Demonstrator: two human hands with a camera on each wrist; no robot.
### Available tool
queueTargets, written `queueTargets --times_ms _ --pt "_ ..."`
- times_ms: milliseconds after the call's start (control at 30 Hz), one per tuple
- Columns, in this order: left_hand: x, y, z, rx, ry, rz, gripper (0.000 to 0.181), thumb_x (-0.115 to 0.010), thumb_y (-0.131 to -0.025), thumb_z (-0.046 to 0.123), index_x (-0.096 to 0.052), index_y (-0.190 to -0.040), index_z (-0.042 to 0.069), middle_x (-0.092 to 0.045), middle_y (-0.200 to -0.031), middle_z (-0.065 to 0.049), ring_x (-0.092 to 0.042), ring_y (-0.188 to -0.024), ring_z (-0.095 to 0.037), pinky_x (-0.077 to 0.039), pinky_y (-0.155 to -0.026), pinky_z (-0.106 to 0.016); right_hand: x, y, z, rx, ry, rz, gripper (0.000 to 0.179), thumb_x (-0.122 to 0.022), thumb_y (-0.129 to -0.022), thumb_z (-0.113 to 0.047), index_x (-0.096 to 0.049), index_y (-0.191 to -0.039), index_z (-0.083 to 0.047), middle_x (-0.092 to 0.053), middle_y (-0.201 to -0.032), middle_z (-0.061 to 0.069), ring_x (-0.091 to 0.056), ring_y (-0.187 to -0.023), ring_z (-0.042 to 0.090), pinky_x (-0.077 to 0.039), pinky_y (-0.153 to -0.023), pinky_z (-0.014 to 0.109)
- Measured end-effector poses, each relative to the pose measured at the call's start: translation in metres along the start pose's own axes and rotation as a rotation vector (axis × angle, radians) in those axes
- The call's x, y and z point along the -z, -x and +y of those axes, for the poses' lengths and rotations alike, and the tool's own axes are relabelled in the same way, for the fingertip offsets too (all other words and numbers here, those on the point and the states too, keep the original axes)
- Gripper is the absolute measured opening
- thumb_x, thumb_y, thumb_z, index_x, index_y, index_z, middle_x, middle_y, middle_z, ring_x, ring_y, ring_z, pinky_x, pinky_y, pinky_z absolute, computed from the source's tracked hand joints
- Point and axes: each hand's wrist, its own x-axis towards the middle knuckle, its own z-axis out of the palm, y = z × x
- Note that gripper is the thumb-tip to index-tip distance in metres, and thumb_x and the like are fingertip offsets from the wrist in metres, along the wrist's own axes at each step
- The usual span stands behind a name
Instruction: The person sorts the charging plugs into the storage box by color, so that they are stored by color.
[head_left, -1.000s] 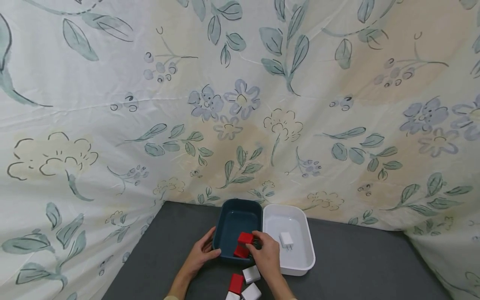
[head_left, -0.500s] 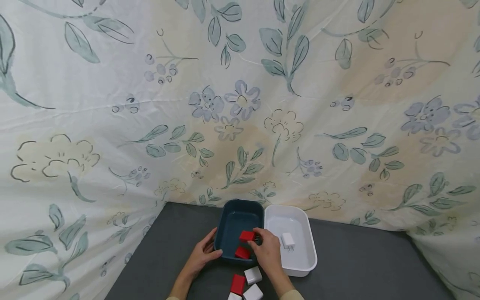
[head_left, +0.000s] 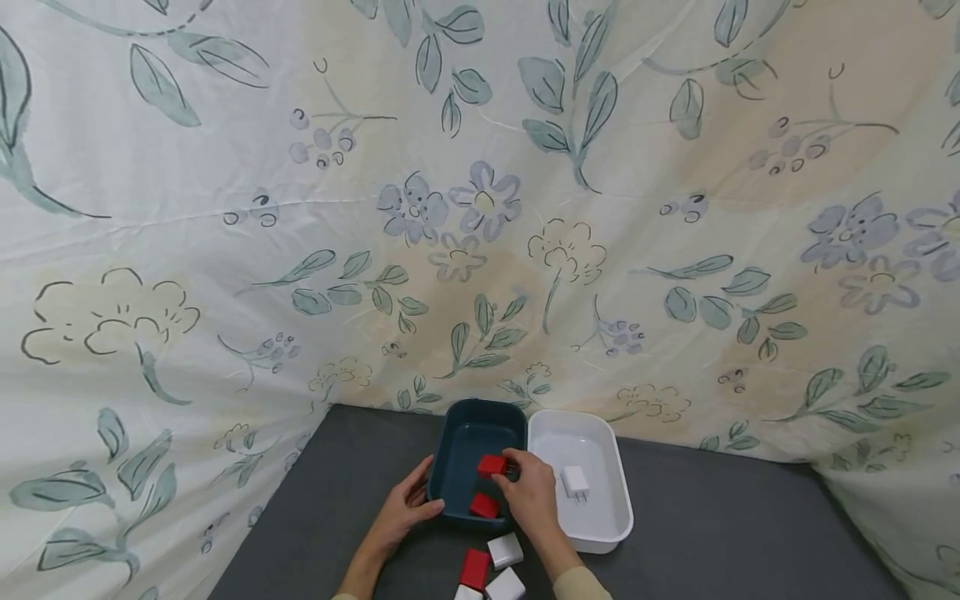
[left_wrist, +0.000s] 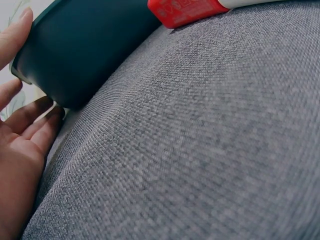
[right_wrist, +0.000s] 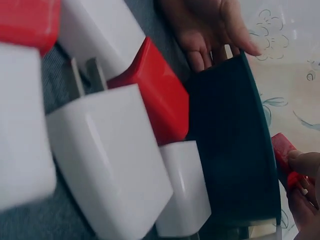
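My right hand pinches a red plug-in charger above the dark blue tray, its prongs toward the palm. A second red charger lies in that tray near its front edge. My left hand holds the tray's left side, thumb at the rim and fingers along the outer wall; in the left wrist view the fingers reach low on the wall. In front of the tray lie another red charger and several white ones, including a white charger.
Against the dark tray's right side stands a white tray with one white charger inside, prongs facing forward. Both trays are on a dark grey cloth-covered table. A floral curtain hangs close behind them.
My right hand has shifted the pinched red charger slightly away from the one lying in the tray, turning it a little. My left hand keeps its hold on the tray.
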Motion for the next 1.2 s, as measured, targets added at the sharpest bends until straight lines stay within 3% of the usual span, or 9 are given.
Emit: queueTargets --times_ms 600,1200 --pt "0.0013 -0.0004 -0.0001 -0.022 0.011 -0.011 0.071 -0.061 -0.085 0.003 -0.026 -0.146 0.014 -0.030 -0.146 -0.019 -0.037 -0.130 -0.031 -0.039 -0.096 -0.016 -0.0061 -0.0062 -0.0041 -0.093 -0.096 0.004 0.041 -0.082 -0.068 -0.021 -0.068 -0.105 -0.011 -0.070 -0.099 0.004 -0.066 -0.086 0.017 -0.052 -0.078 0.035" --pt "0.0013 -0.0001 -0.0003 -0.018 -0.008 0.006 0.070 -0.062 -0.085 0.004 -0.027 -0.145 0.013 -0.030 -0.147 -0.018 -0.036 -0.131 -0.032 -0.037 -0.098 -0.017 -0.0034 0.0019 -0.0040 -0.085 -0.112 0.000 0.036 -0.079 -0.070 -0.016 -0.069 -0.105 -0.011 -0.070 -0.099 0.002 -0.066 -0.088 0.016 -0.053 -0.076 0.032"
